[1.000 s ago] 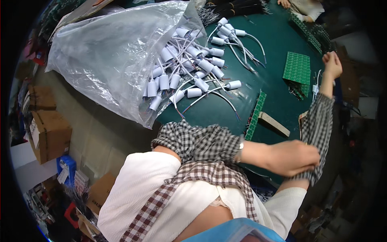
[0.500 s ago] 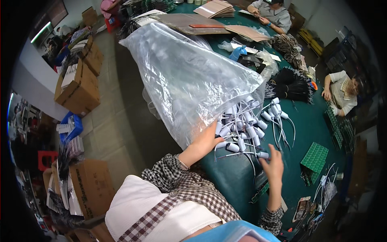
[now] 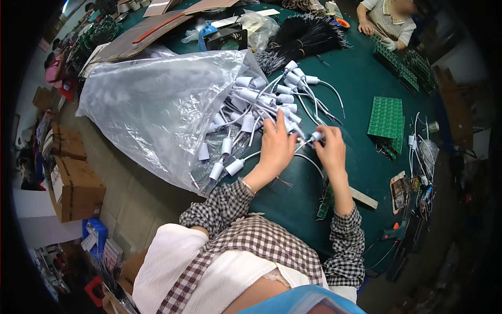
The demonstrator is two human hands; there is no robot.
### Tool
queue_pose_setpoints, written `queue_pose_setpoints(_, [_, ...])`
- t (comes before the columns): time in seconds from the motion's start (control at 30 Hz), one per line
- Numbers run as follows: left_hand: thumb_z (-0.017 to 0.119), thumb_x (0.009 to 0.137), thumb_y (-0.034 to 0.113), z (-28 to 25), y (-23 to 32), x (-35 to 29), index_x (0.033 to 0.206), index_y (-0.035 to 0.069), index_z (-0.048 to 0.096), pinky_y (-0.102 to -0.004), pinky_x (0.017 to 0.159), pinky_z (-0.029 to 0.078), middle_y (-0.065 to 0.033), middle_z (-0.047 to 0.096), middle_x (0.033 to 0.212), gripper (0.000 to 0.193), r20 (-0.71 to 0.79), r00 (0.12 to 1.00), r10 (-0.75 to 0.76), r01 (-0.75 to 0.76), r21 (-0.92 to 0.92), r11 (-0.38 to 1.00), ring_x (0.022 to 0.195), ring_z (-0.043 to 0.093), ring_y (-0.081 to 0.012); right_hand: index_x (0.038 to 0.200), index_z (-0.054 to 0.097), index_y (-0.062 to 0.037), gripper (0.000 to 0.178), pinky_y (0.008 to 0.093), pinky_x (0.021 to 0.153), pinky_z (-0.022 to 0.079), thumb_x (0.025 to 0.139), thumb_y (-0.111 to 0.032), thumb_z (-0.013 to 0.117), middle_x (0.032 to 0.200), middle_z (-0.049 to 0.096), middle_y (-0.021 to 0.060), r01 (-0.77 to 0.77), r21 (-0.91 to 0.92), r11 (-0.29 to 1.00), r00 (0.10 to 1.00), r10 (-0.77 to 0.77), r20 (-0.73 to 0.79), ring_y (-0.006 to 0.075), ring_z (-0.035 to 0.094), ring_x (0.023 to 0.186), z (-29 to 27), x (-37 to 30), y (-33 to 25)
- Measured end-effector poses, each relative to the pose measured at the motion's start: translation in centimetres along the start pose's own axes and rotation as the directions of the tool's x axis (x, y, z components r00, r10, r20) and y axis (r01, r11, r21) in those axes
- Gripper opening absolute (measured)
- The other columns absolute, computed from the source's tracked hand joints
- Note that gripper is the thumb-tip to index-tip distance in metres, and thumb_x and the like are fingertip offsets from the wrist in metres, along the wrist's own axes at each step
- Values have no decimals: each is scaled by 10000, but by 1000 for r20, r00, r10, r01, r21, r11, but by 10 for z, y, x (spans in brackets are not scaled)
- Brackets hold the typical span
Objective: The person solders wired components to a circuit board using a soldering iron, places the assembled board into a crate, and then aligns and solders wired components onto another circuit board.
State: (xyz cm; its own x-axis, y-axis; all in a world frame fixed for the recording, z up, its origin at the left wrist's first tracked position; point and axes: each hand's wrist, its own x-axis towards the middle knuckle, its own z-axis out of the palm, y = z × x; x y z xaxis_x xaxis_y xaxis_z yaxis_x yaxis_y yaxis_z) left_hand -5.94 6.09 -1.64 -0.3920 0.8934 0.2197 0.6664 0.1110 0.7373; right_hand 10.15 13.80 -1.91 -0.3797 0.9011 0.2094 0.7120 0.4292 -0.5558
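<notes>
White cylinders with thin pale cables spill in a heap (image 3: 247,123) from the mouth of a large clear plastic bag (image 3: 151,104) on the green table. My left hand (image 3: 275,149) lies at the heap's near right edge, back upward, its fingers stretched and apart against the nearest cylinders. To its right, my right hand (image 3: 331,152) pinches one white cylinder with a cable (image 3: 316,136) between thumb and fingers. A smaller bunch of the same cylinders (image 3: 297,78) lies beyond, cables trailing right. One loose cylinder (image 3: 235,167) rests beside my left wrist.
Green circuit boards (image 3: 386,118) lie to the right, near a pale strip (image 3: 363,198) and a green-handled tool (image 3: 396,231). Black wire bundles (image 3: 303,42) and a blue bottle (image 3: 207,32) stand farther back. A co-worker (image 3: 389,23) sits across the table. Cardboard boxes (image 3: 78,186) stand left.
My view has turned and shifted. The bag's mouth now lies wider, with more cylinders exposed. My left hand has left the bag's edge for the heap; my right hand has closed on a cylinder.
</notes>
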Motion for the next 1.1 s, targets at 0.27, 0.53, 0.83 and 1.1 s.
queue_pose_setpoints(0.27, [666, 773, 75, -77, 11, -15, 1329, -81, 429, -409, 865, 467, -244, 486, 1187, 625, 14, 986, 164, -163, -79, 984, 1061, 545, -397, 1116, 617, -96, 416, 387, 828, 506, 716, -10, 695, 1126, 553, 128, 87, 169, 982, 990, -104, 98, 321, 615, 968, -20, 11, 1])
queue_pose_setpoints(0.53, [609, 870, 87, -90, 52, -46, 1185, -16, 534, -393, 705, 503, -196, 526, 1047, 340, 214, 933, 290, -247, -206, 947, 875, 604, -340, 1151, 617, -6, 291, 253, 676, 517, 893, -140, 639, 1045, 635, 110, -240, 521, 820, 966, 146, 214, 152, 639, 838, -43, -32, -31])
queue_pose_setpoints(0.83, [471, 928, -57, -49, 29, -29, 1022, 44, 421, -406, 998, 440, -159, 638, 1026, 146, 314, 933, 172, 258, -923, 285, 1209, 538, -293, 1415, 378, -49, 586, 303, 840, 536, 894, -119, 636, 1269, 530, 137, -408, 824, 392, 897, 3, 443, 184, 604, 1044, -38, -53, -39])
queue_pose_setpoints(1.1, [633, 890, 31, -29, 37, -42, 1128, 18, 495, -271, 901, 465, -176, 606, 1158, 275, 529, 849, -6, 455, -724, 519, 1126, 565, -188, 1231, 557, 48, 370, 250, 749, 551, 881, -29, 649, 974, 640, 96, -354, 896, 266, 890, 389, 237, 125, 642, 832, -42, -103, -22])
